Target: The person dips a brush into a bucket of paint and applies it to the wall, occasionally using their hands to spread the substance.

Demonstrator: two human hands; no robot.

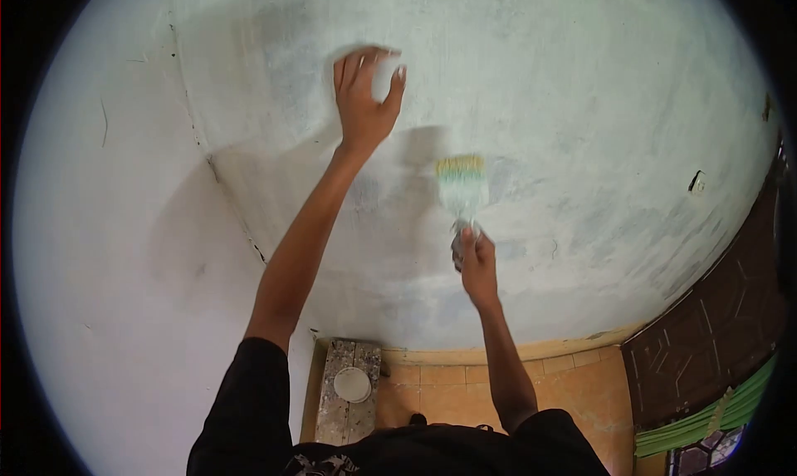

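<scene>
My right hand (479, 264) is wrapped round the handle of a wide paintbrush (462, 189). The brush points up, its ferrule area smeared pale green-white and its bristle tips yellowish, slightly blurred. Higher and to the left, my left hand (365, 106) is raised in front of the wall (540, 77), fingers curved and thumb held apart with nothing between them. Pale green-white paint covers the wall unevenly, with greyer patches around and below the brush. Shadows of both arms fall on it.
A paint-spattered wooden bench (334, 414) stands below left, with a round whitish lid or container (352, 385) on it. A cracked corner line divides off the left wall (108, 227). At right are a wall socket (697, 182), a dark door (706, 310) and a green curtain (706, 418).
</scene>
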